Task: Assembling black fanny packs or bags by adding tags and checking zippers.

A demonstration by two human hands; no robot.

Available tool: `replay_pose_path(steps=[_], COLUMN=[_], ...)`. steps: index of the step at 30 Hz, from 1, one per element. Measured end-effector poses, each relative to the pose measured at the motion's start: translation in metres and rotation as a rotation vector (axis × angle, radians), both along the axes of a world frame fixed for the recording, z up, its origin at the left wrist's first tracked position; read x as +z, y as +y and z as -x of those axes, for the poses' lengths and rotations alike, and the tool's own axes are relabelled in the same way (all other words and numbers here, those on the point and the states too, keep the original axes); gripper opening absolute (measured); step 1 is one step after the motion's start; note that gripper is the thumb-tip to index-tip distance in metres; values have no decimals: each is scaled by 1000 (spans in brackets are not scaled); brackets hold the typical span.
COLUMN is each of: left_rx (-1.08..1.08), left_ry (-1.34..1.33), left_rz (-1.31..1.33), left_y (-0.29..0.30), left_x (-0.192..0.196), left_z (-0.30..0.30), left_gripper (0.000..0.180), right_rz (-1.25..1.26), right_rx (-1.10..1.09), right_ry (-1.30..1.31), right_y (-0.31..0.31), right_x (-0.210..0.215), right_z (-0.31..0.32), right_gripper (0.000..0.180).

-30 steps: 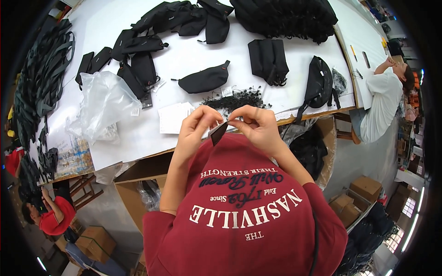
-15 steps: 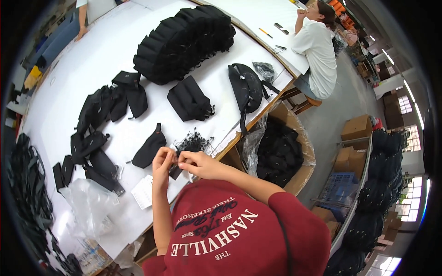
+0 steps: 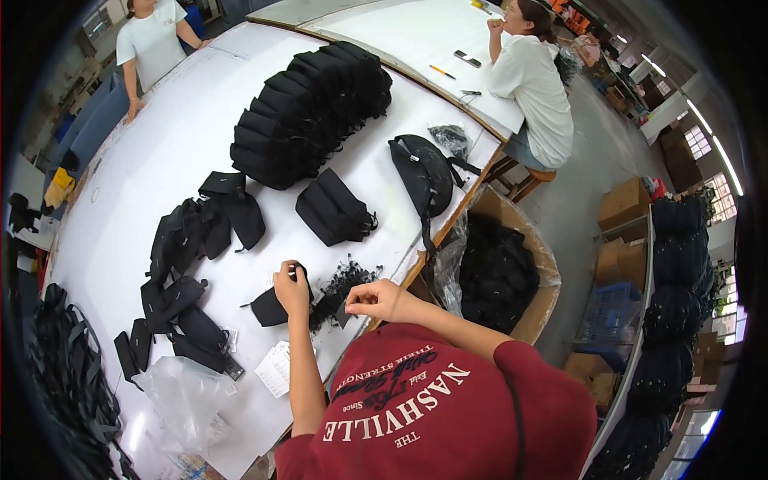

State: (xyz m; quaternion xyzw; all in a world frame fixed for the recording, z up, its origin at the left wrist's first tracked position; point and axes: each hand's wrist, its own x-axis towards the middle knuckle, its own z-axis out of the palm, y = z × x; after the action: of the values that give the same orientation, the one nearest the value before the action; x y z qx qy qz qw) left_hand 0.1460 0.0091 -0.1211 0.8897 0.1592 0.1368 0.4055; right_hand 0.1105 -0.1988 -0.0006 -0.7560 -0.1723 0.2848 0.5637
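My left hand (image 3: 291, 286) is closed on the upper end of a black fabric pouch (image 3: 270, 309) that lies on the white table. The pouch's dark tip shows between the fingers. To its right my right hand (image 3: 376, 302) pinches with thumb and fingertips, and a small flat black tag (image 3: 343, 319) hangs just under them; its cord is too fine to make out. Between and beyond the hands lies a loose heap of thin black cords with small ends (image 3: 349, 277). A stack of black pouches (image 3: 334, 210) sits farther off.
A long row of black pouches (image 3: 312, 112), a black waist bag (image 3: 424, 180) and loose pouches (image 3: 180, 240) lie on the table. Nearer left are a clear plastic bag (image 3: 180, 396) and black straps (image 3: 68, 368). An open carton (image 3: 548, 272) stands right. Two people are at the tables.
My hands were together at the fingertips; now they are apart. The left has come onto the black pouch, the right has moved right. The view has shifted, showing more of the far person.
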Motion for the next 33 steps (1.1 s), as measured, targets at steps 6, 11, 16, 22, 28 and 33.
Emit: replay_pose_path(steps=[6,11,16,22,28,33], left_rx=[-69,180,414,574,522,610], left_ry=[-315,-79,-30,-86,-160,-258], left_rz=[-61,-93,165,605,487,560], left_y=[-3,-11,-18,-22,-36,-42], left_x=[73,86,76,51,60,71], left_z=[76,124,148,164,159,158], left_gripper=[22,17,8,14,6,10], right_rz=[252,141,88,36,54,-221], right_rx=[55,187,449,674,685,473], right_ry=[-245,-428,-401,-461,-538,216], right_y=[27,55,71,80,73,71], right_x=[-16,-40,-34,-36,-39,-42], right_z=[-13,-18,-22,-26,-24,-21], right_gripper=[21,17,16,17,19,16])
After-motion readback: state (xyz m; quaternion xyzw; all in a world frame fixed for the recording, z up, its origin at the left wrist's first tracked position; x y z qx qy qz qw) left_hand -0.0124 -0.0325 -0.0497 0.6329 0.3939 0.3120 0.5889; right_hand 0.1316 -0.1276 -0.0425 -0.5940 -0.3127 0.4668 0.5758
